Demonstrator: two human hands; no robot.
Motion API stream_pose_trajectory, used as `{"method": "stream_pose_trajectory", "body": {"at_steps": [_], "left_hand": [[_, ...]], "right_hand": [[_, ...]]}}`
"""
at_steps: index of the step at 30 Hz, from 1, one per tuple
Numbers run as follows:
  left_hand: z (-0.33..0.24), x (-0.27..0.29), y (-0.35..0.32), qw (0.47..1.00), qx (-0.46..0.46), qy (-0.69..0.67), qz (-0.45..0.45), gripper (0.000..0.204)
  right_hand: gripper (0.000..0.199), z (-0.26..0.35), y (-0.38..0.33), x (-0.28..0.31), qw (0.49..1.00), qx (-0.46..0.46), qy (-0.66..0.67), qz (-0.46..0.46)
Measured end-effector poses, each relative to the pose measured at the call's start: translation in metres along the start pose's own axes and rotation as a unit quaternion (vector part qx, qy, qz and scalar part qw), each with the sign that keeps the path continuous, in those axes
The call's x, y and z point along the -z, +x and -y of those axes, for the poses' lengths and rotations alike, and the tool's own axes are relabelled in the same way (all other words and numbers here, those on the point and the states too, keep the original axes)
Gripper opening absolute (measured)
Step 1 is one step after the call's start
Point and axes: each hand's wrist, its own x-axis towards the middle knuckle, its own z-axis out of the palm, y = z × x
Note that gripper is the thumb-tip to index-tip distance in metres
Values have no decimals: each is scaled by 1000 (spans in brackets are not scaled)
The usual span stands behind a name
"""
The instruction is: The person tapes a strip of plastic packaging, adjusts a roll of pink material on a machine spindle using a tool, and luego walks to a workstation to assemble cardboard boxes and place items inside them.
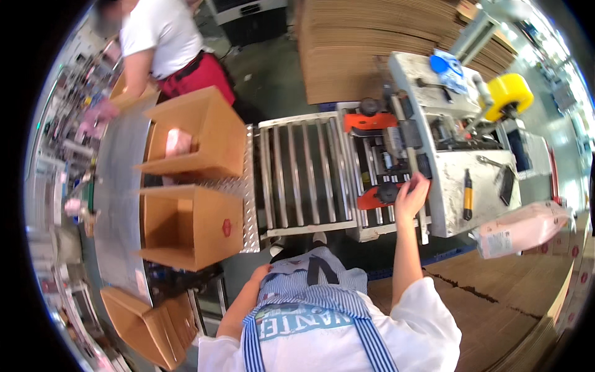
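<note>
My right hand (412, 197) reaches out to the carton-sealing machine (443, 167). Its fingers are curled together at the end of an orange guide plate (372, 197) with a black knob (388, 192), beside a pale upright bar (424, 226). What lies between the fingers is hidden. A second orange plate (372, 121) with its own black knob sits farther along the machine. My left hand (263, 271) hangs low at my side against the striped apron (297, 273), its fingers mostly out of sight.
A roller conveyor (304, 173) leads left to two open cartons (214, 133) (217, 226) by a metal table (118, 186). Another carton (145, 328) stands lower left. A co-worker (167, 46) leans over the table. The machine top carries a yellow-handled cutter (468, 195) and a yellow tape roll (511, 96).
</note>
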Motion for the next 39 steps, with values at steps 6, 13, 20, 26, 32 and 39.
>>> {"method": "stream_pose_trajectory", "body": {"at_steps": [6, 13, 20, 26, 32, 39], "left_hand": [[34, -25, 38, 993, -92, -47, -51, 33], [99, -11, -15, 984, -13, -145, -97, 36], [213, 30, -96, 970, 71, -191, -136, 38], [283, 53, -162, 934, 117, -254, -223, 39], [280, 29, -173, 919, 28, -356, -166, 42], [284, 88, -211, 875, -85, -442, -177, 49]], "right_hand": [[29, 99, -156, -38, 916, -53, 148, 368], [16, 246, -201, -88, 820, 96, 246, 508], [40, 338, -232, -171, 821, 21, 234, 520], [43, 378, -229, -209, 845, 72, 119, 516], [54, 367, -204, -236, 796, 125, 33, 591], [57, 491, -185, -239, 889, 305, 58, 337]]}}
